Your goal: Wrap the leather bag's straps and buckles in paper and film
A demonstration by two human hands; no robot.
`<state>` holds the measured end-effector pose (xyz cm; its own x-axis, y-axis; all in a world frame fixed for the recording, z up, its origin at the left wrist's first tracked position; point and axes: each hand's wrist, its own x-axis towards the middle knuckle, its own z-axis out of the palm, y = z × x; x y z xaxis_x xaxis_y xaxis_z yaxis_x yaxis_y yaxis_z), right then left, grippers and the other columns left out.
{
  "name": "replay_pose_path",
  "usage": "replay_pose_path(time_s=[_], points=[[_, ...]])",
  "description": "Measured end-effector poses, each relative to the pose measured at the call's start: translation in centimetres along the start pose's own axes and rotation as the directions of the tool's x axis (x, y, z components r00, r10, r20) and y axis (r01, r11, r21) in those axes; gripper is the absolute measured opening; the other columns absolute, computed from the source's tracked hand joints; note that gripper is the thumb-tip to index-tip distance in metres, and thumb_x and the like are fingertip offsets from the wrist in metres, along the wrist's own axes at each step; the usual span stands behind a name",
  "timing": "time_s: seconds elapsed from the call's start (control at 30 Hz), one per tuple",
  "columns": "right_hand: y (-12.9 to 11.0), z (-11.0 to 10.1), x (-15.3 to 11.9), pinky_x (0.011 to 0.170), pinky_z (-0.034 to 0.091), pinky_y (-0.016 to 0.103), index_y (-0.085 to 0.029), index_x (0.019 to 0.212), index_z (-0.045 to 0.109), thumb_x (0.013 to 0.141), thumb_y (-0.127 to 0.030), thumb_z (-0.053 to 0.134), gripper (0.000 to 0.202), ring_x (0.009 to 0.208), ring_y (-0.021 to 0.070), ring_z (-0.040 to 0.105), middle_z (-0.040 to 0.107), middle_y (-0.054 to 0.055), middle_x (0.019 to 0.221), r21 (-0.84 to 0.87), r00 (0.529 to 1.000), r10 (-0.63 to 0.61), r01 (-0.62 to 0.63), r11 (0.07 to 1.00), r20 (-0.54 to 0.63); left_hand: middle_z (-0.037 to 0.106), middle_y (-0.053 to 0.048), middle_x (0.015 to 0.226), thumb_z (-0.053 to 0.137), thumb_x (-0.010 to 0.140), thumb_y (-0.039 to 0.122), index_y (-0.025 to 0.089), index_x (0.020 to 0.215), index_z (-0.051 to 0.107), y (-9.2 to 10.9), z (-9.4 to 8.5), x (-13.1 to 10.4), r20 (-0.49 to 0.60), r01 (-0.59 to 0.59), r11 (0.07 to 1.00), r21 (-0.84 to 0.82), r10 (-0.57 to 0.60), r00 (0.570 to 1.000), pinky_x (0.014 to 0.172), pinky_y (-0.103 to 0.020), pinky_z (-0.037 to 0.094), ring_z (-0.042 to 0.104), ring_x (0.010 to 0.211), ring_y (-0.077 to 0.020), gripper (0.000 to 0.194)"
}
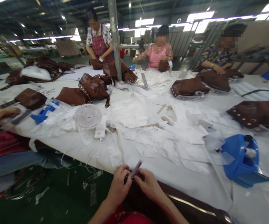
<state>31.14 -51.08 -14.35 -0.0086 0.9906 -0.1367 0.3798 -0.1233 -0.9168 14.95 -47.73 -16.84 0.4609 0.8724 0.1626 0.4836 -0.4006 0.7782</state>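
Close to my body, a dark brown bag (188,200) with a gold zipper lies at the table's front edge, below my hands. My left hand (120,183) and my right hand (149,185) meet above it with fingers pinched together. Between their fingertips a small, thin purplish-grey strip (136,168) sticks up at a tilt; its lower end is hidden by the fingers. Its exact kind is too small to tell. Both hands appear to grip at its lower end.
On the white table (127,152) lie a white fan (88,116), loose white sheets (129,112), brown bags (93,87) and a blue tape dispenser (238,161). A metal post (115,40) rises from the table. Several co-workers handle bags; one person's hand (13,111) is at left.
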Motion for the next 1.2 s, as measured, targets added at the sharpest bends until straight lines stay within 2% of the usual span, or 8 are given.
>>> replay_pose_path(time_s=[0.3,0.47,0.53,0.63,0.73,0.83,1.0,1.2], points=[[1.2,0.9,0.1,0.075,0.046,0.032,-0.019,0.087,0.066,0.083,-0.019,0.047,0.019,0.081,0.0214,0.063,0.069,0.007,0.086,-0.114,0.984,-0.172,0.167,0.979,-0.04,0.057,-0.008,0.106,0.048,0.087,0.019,0.02,0.087,0.058,0.3,-1.2,0.2,0.109,-0.01,0.995,-0.099,0.021,0.994,0.092,-0.041,0.042,0.052,0.103,-0.0227,0.01],[2.5,0.3,0.8,0.08,0.047,0.038,-0.018,0.092,0.065,0.084,-0.024,0.046,0.021,0.086,0.0246,0.063,0.068,0.011,0.09,-0.093,0.94,-0.066,0.037,0.995,-0.335,0.056,-0.008,0.104,0.044,0.09,0.023,0.02,0.085,0.057,0.3,0.0,-0.2,-0.035,0.029,0.993,-0.118,-0.033,0.999,0.091,-0.04,0.043,0.052,0.102,-0.0221,0.014],[2.6,-0.1,0.5,0.08,0.049,0.04,-0.017,0.098,0.062,0.085,-0.026,0.045,0.023,0.084,0.0248,0.065,0.068,0.011,0.09,-0.051,0.925,-0.001,-0.02,0.999,-0.379,0.056,-0.008,0.103,0.044,0.091,0.023,0.02,0.084,0.056,0.3,0.5,-0.5,-0.105,0.054,0.993,-0.107,-0.066,0.992,0.09,-0.039,0.044,0.053,0.101,-0.0219,0.014],[2.0,0.1,-0.4,0.074,0.052,0.037,-0.018,0.1,0.059,0.083,-0.028,0.049,0.022,0.075,0.0222,0.067,0.068,0.006,0.083,0.163,0.945,0.124,-0.077,0.984,-0.303,0.056,-0.008,0.103,0.044,0.091,0.022,0.02,0.086,0.057,0.3,1.1,-0.7,-0.165,0.053,0.997,-0.047,-0.06,0.984,0.089,-0.04,0.045,0.053,0.102,-0.0224,0.014],[1.0,1.1,-0.8,0.081,0.052,0.036,-0.018,0.104,0.057,0.077,-0.022,0.054,0.027,0.085,0.0223,0.067,0.068,0.007,0.091,0.327,0.959,0.163,-0.081,0.942,-0.232,0.057,-0.008,0.102,0.046,0.09,0.022,0.02,0.087,0.058,0.2,1.4,-0.8,-0.182,0.015,0.999,0.045,-0.006,0.983,0.089,-0.042,0.045,0.053,0.102,-0.0235,0.012],[0.1,1.8,-0.5,0.084,0.051,0.036,-0.018,0.104,0.057,0.076,-0.02,0.058,0.028,0.089,0.0221,0.065,0.068,0.007,0.097,0.365,0.975,0.123,-0.048,0.93,-0.186,0.058,-0.008,0.102,0.047,0.09,0.018,0.02,0.089,0.059,0.0,1.2,-0.9,-0.165,-0.04,0.989,0.142,0.063,0.984,0.088,-0.044,0.045,0.053,0.101,-0.0241,0.012],[0.1,1.8,0.1,0.076,0.048,0.033,-0.018,0.082,0.063,0.079,-0.032,0.064,0.014,0.079,0.0206,0.062,0.066,0.003,0.08,0.276,0.981,0.047,0.007,0.961,-0.187,0.059,-0.007,0.104,0.043,0.09,0.011,0.02,0.094,0.059,-0.1,1.1,-1.3,-0.13,-0.126,0.959,0.253,0.163,0.978,0.095,-0.05,0.041,0.053,0.101,-0.0237,0.019],[1.3,1.6,-0.2,0.076,0.046,0.032,-0.018,0.077,0.061,0.08,-0.035,0.064,0.017,0.08,0.0189,0.058,0.062,0.004,0.082,0.409,0.975,0.022,0.072,0.91,-0.22,0.058,-0.01,0.111,0.048,0.091,0.02,0.019,0.089,0.06,-0.7,1.4,-1.2,-0.163,-0.016,0.99,0.137,0.039,0.986,0.099,-0.049,0.041,0.051,0.112,-0.0247,0.012]])
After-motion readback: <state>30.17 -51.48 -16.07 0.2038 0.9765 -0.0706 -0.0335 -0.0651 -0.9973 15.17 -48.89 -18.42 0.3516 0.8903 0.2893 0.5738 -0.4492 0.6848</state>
